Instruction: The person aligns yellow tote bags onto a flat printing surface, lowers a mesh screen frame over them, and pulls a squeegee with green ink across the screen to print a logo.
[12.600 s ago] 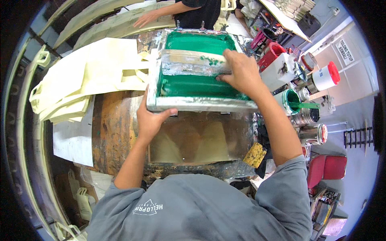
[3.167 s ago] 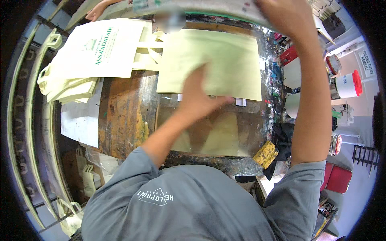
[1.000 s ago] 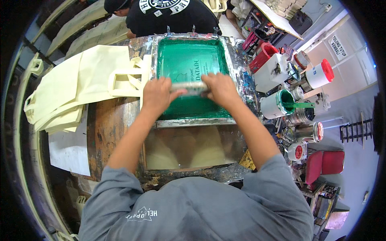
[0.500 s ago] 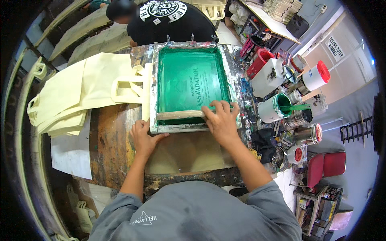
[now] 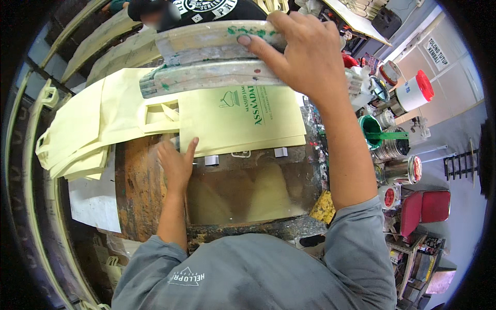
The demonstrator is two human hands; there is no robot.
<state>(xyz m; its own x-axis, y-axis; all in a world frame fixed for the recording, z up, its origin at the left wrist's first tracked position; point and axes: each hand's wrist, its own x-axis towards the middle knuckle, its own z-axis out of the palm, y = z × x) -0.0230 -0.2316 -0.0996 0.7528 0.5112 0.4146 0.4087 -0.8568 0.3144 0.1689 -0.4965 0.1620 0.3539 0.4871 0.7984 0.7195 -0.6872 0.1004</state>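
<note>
The right hand (image 5: 306, 54) grips the squeegee (image 5: 217, 39) between thumb and fingers, close against the screen frame (image 5: 206, 78), which stands tilted up to that hand's left. The printed bag (image 5: 219, 128) lies on the worktop (image 5: 138, 173), below the right hand and just beyond the left hand (image 5: 174, 163), whose fingers are spread, holding nothing; whether its thumb touches the bag's edge I cannot tell. If the right hand's hold slackens, the squeegee or frame could drop onto the green print (image 5: 253, 106). Should that ink be wet, a brush from the left thumb could smear it.
</note>
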